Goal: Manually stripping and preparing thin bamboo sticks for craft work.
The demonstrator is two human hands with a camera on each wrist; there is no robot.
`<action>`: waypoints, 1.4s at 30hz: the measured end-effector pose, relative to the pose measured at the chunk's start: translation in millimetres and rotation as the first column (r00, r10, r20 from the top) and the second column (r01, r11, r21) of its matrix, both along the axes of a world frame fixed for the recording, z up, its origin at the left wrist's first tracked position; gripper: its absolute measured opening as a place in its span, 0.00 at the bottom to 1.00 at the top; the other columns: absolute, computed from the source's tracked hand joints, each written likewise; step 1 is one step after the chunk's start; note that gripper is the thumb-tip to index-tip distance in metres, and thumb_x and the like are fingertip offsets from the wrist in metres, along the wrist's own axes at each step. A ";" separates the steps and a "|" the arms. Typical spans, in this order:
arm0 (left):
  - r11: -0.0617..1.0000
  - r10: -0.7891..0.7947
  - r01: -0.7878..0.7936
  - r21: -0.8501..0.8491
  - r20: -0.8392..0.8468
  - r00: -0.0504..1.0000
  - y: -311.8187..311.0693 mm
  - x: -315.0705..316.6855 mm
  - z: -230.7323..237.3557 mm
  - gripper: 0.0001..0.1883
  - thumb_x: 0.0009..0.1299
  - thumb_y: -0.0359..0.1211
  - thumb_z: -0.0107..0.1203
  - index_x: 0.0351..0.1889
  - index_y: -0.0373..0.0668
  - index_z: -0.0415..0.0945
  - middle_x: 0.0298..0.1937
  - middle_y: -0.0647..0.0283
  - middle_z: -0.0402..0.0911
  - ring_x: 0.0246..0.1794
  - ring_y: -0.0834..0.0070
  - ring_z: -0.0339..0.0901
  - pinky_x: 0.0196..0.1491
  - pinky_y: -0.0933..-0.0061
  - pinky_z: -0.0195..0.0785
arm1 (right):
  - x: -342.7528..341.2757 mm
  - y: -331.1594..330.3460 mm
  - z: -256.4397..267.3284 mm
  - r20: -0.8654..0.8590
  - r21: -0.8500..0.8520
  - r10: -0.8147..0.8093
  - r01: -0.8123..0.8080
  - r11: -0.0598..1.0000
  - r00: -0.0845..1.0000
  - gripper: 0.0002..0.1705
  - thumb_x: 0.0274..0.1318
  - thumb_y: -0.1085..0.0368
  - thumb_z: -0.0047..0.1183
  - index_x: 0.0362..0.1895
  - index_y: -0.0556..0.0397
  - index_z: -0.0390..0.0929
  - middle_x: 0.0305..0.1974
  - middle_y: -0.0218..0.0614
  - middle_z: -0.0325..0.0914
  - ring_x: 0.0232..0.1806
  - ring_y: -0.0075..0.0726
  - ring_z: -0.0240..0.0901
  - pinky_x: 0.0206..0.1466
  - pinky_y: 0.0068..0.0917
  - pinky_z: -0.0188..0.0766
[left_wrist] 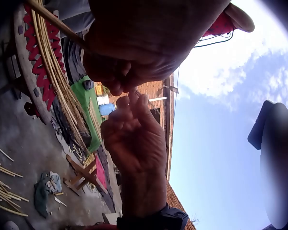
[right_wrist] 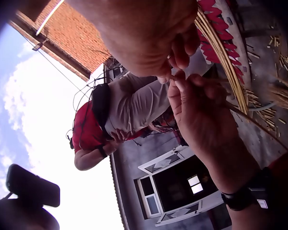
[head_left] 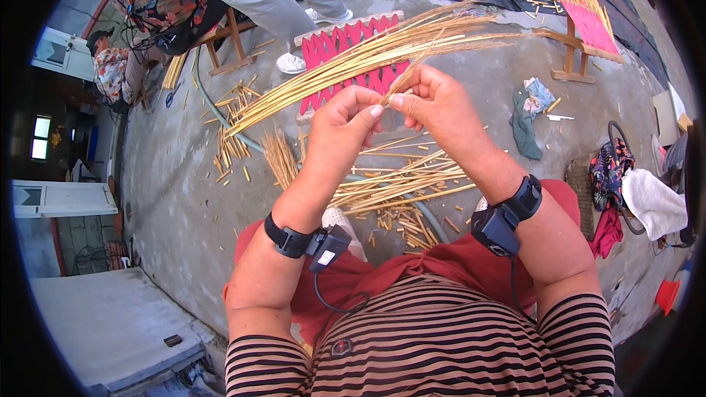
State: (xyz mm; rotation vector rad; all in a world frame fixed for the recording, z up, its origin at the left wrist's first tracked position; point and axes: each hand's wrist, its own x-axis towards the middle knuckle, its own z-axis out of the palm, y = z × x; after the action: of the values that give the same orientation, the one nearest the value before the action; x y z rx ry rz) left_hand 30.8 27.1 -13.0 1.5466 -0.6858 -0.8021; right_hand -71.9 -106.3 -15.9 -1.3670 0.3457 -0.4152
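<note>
A thin straw-coloured stalk (right_wrist: 259,125) runs between both hands, its feathery top (head_left: 421,57) pointing up and away. My left hand (head_left: 344,121) pinches it between thumb and fingers, and the long end trails out past the palm. Close beside, thumb almost at the left thumb, my right hand (head_left: 435,95) pinches the stalk near its plume. Just beyond the hands, a bundle of plumed stalks (head_left: 316,81) lies across a folding stool with pink webbing (head_left: 318,53). Below the hands, more loose stalks (head_left: 401,192) lie on the ground.
Short cut stalk pieces (head_left: 234,132) litter the concrete, crossed by a hose (head_left: 246,141). Another person's legs (head_left: 283,0) stand behind the stool. A second pink stool (head_left: 588,26) is at the far right, with crumpled cloths (head_left: 528,121) nearer. A plumed bunch (head_left: 279,158) sits left.
</note>
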 end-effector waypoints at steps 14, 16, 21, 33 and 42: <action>1.000 -0.010 0.010 0.024 -0.009 1.000 3.7 -4.5 5.9 0.08 0.69 0.31 0.48 0.43 0.40 0.74 0.26 0.69 0.75 0.20 0.87 0.68 0.24 0.87 0.61 | -3.6 0.1 -0.5 -0.013 0.026 0.036 -0.036 0.999 0.999 0.03 0.51 0.71 0.51 0.29 0.58 0.73 0.25 0.30 0.74 0.20 0.17 0.65 0.23 0.16 0.63; 1.000 -0.014 0.014 0.025 -0.009 1.000 3.2 -5.4 7.3 0.08 0.69 0.31 0.48 0.43 0.40 0.74 0.26 0.69 0.75 0.20 0.87 0.68 0.24 0.87 0.62 | -3.3 0.6 -0.2 0.008 0.044 0.020 -0.020 0.999 1.000 0.03 0.51 0.71 0.51 0.28 0.58 0.73 0.25 0.29 0.73 0.20 0.17 0.65 0.23 0.16 0.63; 0.999 -0.008 0.007 0.041 0.022 1.000 3.6 -7.1 4.7 0.08 0.69 0.30 0.49 0.43 0.40 0.74 0.26 0.69 0.76 0.21 0.86 0.69 0.24 0.87 0.62 | -4.5 -5.7 2.5 0.016 0.040 -0.022 0.021 0.999 1.000 0.02 0.50 0.72 0.51 0.28 0.58 0.73 0.24 0.29 0.73 0.21 0.16 0.65 0.23 0.16 0.63; 1.000 -0.021 0.021 0.021 0.010 1.000 -0.5 -8.8 7.1 0.07 0.70 0.32 0.46 0.38 0.41 0.74 0.23 0.68 0.74 0.17 0.86 0.66 0.21 0.87 0.59 | -4.0 0.0 1.1 -0.004 -0.018 -0.004 0.004 1.000 1.000 0.03 0.49 0.71 0.51 0.27 0.57 0.72 0.25 0.28 0.73 0.23 0.16 0.66 0.25 0.16 0.65; 1.000 0.008 -0.008 -0.013 0.001 1.000 -1.4 -9.0 6.4 0.07 0.70 0.33 0.46 0.37 0.41 0.74 0.21 0.69 0.73 0.15 0.87 0.64 0.18 0.87 0.56 | -5.5 -4.9 -0.8 0.000 0.006 0.025 -0.025 1.000 1.000 0.01 0.48 0.72 0.51 0.27 0.56 0.72 0.26 0.27 0.73 0.25 0.16 0.66 0.25 0.16 0.65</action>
State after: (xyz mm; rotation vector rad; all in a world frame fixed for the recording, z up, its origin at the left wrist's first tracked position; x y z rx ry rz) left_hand 21.8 25.7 -6.6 1.5370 -0.6844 -0.7893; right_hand -77.4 -111.2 -16.6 -1.3638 0.3287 -0.3928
